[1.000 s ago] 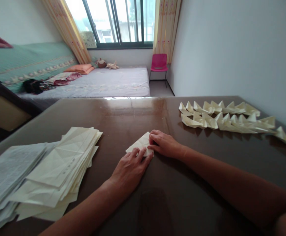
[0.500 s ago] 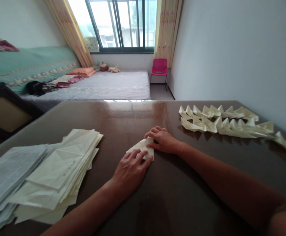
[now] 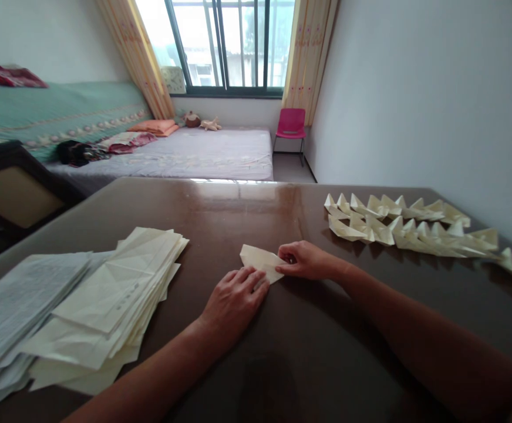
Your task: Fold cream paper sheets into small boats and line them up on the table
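A cream sheet of folded paper (image 3: 259, 258) lies near the middle of the brown table (image 3: 221, 211), its far corner showing beyond my fingers. My left hand (image 3: 238, 299) is closed on its near edge, with fingers bent over the paper and covering part of it. On the right edge, my right hand (image 3: 304, 260) pinches the paper between thumb and curled forefinger.
To the left lie a stack of creased cream sheets (image 3: 106, 282) and a pile of printed paper (image 3: 31, 294). Rows of folded paper boats (image 3: 397, 229) stand at the right. Beyond are a bed (image 3: 221, 153) and a pink chair (image 3: 290, 123).
The paper has turned and its pointed end now faces away. My right hand has gone from lying flat over its far side to pinching its right edge. The view has shifted slightly.
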A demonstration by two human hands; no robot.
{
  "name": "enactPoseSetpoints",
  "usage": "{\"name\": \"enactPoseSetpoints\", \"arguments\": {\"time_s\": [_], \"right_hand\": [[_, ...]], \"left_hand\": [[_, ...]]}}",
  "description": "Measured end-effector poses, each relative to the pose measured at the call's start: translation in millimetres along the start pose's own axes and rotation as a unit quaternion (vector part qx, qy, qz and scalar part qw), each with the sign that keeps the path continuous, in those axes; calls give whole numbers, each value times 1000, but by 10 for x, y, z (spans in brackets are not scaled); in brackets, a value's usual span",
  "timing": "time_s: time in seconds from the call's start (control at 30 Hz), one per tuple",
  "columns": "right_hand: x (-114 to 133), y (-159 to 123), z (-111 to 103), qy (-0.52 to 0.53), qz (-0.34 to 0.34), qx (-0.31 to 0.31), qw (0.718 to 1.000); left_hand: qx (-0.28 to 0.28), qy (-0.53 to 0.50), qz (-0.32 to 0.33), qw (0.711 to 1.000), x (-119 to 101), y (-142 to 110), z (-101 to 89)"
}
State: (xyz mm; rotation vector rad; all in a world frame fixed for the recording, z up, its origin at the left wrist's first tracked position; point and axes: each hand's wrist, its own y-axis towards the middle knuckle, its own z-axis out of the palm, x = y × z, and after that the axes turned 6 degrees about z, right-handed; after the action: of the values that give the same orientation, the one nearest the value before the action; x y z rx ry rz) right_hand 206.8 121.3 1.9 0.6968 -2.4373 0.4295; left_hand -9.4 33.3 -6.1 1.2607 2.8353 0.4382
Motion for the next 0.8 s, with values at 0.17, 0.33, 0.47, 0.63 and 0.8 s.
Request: {"name": "enactPoseSetpoints", "arguments": {"time_s": [0.17,0.33,0.47,0.63,0.8], "right_hand": [[15,-26,-19,140,57,56,987],[-42,29,-37,196,73,61,976],[20,-39,46,282,89,210,932],[162,-145,218,396,97,280,869],[212,-160,328,395,94,286,868]], "left_hand": [[31,-23,2,999,101,-8,-14],[34,-41,0,999,105,2,-4],[33,-51,-7,998,158,6,7],[16,-101,-9,995,147,5,-37],[24,-114,-82,990,-91,-4,-125]]}}
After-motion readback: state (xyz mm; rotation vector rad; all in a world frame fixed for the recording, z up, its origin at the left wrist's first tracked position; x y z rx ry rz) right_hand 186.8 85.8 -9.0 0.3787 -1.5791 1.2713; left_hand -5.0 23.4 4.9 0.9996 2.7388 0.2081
